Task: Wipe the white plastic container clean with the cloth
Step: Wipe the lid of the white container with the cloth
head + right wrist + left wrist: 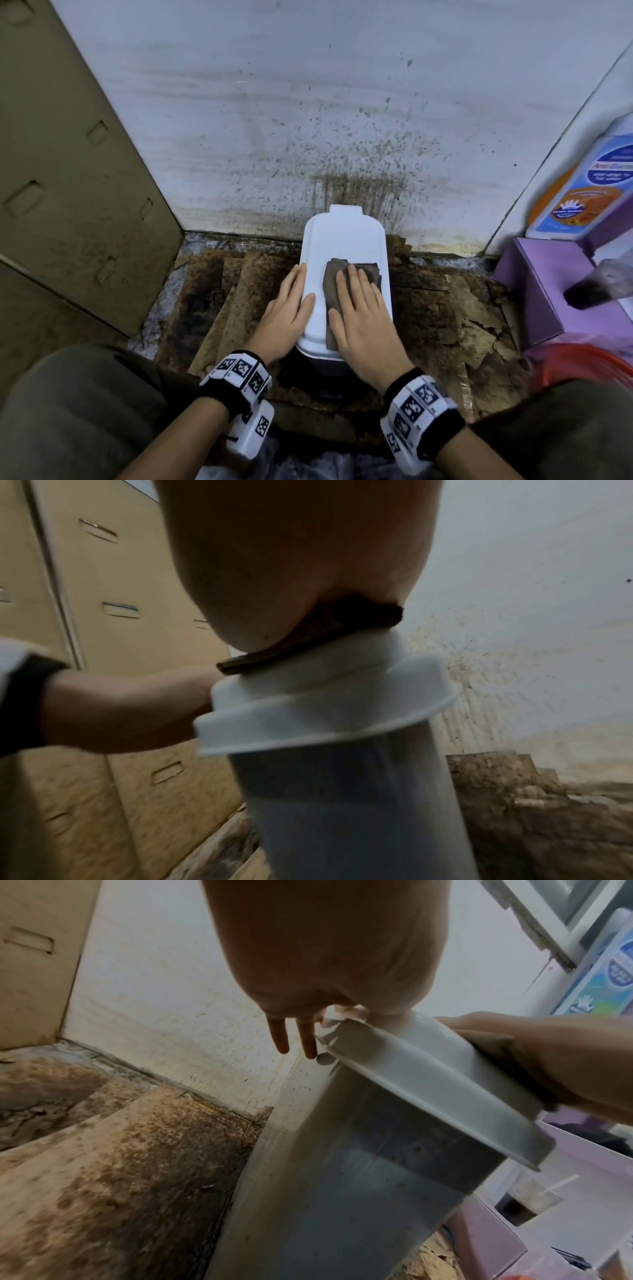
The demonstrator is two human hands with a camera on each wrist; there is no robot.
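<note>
A tall white plastic container with a white lid stands on the stained floor against the wall. A dark grey-brown cloth lies flat on the lid's near right part. My right hand presses flat on the cloth with straight fingers. My left hand rests on the lid's left edge, fingers straight along the rim and thumb on top. The left wrist view shows the lid's rim and the container's side from below. In the right wrist view the cloth is squeezed between my palm and the lid.
Stained, peeling cardboard covers the floor. A beige metal cabinet stands at the left. The white wall behind is spattered with dirt. A purple box, a labelled bottle and something red sit at the right.
</note>
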